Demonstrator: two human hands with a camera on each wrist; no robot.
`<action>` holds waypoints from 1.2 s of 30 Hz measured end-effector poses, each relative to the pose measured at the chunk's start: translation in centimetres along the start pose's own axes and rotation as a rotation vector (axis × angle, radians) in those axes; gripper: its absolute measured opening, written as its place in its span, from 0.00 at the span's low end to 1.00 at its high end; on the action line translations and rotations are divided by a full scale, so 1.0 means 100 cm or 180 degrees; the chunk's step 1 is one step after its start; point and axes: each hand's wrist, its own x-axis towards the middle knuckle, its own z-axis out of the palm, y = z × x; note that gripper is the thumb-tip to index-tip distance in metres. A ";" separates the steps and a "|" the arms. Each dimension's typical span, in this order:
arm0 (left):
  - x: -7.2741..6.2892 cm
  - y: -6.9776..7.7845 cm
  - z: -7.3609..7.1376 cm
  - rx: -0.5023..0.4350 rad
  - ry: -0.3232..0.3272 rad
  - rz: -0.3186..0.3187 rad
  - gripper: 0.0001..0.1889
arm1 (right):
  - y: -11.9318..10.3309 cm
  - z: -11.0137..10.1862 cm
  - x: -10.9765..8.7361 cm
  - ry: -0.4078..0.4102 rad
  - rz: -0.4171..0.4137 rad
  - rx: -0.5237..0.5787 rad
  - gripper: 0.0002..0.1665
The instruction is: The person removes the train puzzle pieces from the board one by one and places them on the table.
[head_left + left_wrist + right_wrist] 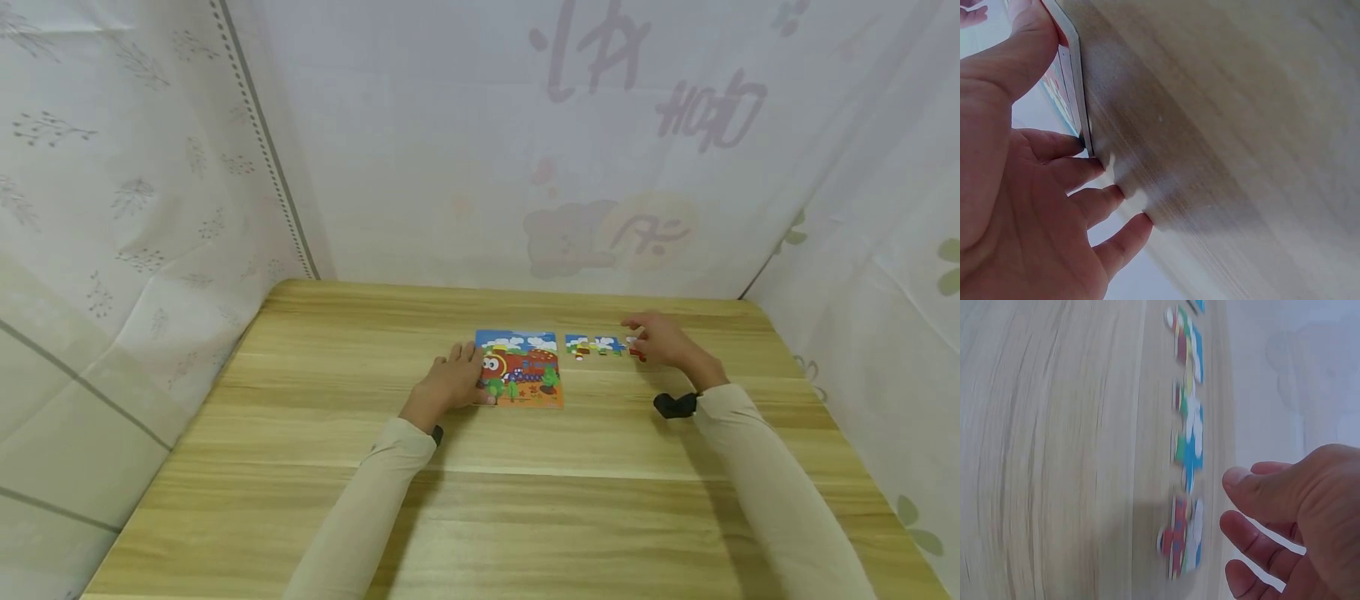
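Observation:
A square picture puzzle (522, 367) with a red cartoon train lies on the wooden table. My left hand (452, 381) rests at its left side, thumb by the near corner. In the left wrist view, the index fingertip meets the far end of the puzzle's edge (1077, 87), and the other fingertips touch the table. To the right, three loose puzzle pieces lie in a row: a left one (577, 345), a middle one (606, 344) and a right one (636, 349). My right hand (660, 339) hovers by the right piece (1186, 540), fingers apart, holding nothing.
The wooden table (480, 517) runs back to a printed cloth (450, 150) hanging behind it. More cloth hangs along the left and right sides. A black band (675, 406) is on the right wrist.

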 end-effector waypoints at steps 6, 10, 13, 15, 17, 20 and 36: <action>0.000 -0.001 0.001 0.0036 0.0007 0.0011 0.50 | -0.017 0.012 0.010 0.0031 -0.0090 0.0002 0.23; -0.001 0.000 0.001 0.0030 0.0019 0.0010 0.50 | -0.027 0.021 0.016 0.0047 -0.0148 -0.0022 0.21; 0.000 0.000 0.001 0.0022 0.0020 -0.0001 0.50 | -0.034 0.025 0.020 0.0017 -0.0178 0.0022 0.21; 0.001 0.000 0.001 0.0033 0.0020 -0.0009 0.50 | -0.039 0.027 0.023 -0.0004 -0.0223 0.0040 0.20; 0.001 0.000 0.002 0.0048 0.0023 -0.0012 0.50 | -0.044 0.030 0.026 -0.0024 -0.0256 0.0051 0.20; 0.000 0.000 0.001 0.0067 0.0030 -0.0009 0.50 | -0.055 0.033 0.030 -0.0064 -0.0256 0.0123 0.21; 0.000 0.000 0.001 0.0122 0.0023 -0.0005 0.50 | -0.097 0.053 0.054 -0.0200 -0.0435 0.0158 0.19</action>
